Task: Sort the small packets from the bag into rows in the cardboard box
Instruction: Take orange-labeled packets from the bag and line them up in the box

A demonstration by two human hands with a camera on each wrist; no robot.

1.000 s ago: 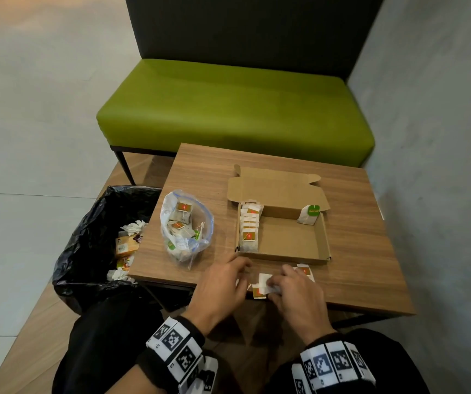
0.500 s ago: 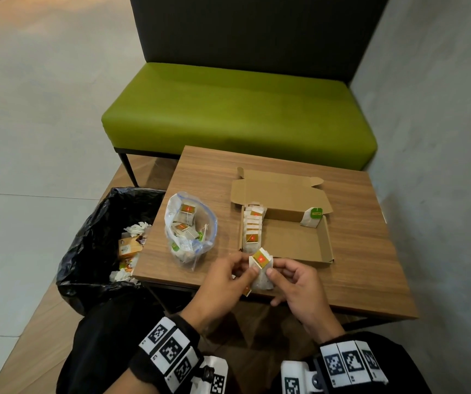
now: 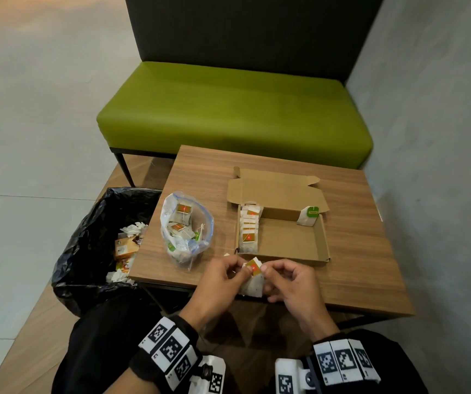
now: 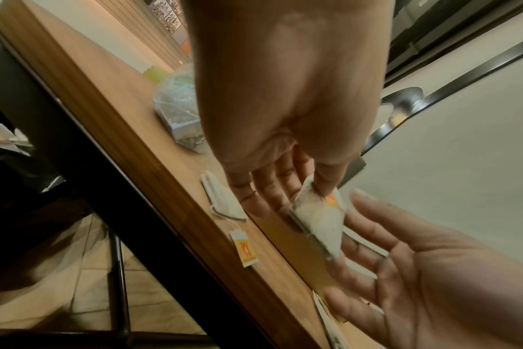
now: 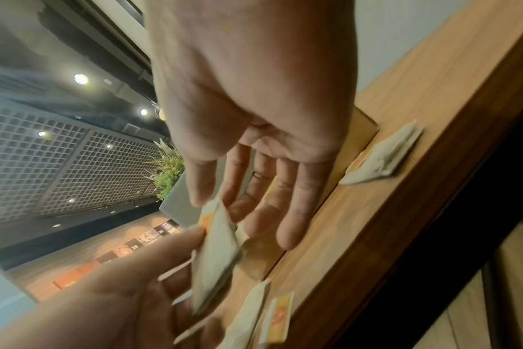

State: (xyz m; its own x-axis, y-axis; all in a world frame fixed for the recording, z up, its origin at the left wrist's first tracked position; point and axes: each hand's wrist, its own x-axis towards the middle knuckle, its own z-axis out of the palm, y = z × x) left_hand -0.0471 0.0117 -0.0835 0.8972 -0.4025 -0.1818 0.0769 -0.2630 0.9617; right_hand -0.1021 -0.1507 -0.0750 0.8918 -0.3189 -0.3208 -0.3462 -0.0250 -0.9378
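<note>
**Inspector:** Item under handling?

**Assistant:** A thin stack of packets [image 3: 254, 275], orange tag on top, held upright above the table's [image 3: 356, 251] near edge, just in front of the cardboard box [image 3: 291, 240]. I cannot tell how many are in it.

**Inspector:** Grip?

**Assistant:** The left hand [image 3: 223, 282] pinches the stack's top corner between thumb and fingers. The right hand [image 3: 291, 285] pinches the opposite top corner with its thumb [image 5: 200, 189]; its other fingers lie loosely spread behind the stack.

**Inspector:** Counts elsewhere?

**Assistant:** One box, lid flap open. One row of orange-tagged packets [image 3: 249, 227] along its left wall; the count is unreadable. One green-tagged packet [image 3: 308, 216] leans at the box's far right corner. One clear bag [image 3: 186, 226] sits left of the box and holds several packets.

**Inspector:** Differences between views?

**Assistant:** The wrist views show loose packets on the table that the hands hide from the head camera: one loose packet [image 4: 223, 198] with its tag [image 4: 244, 249] trailing at the near edge, and another loose pile [image 5: 382, 158] beside the box. Only the head view shows the black bin bag [image 3: 86, 245] left of the table and the green bench [image 3: 234, 112] beyond.
</note>
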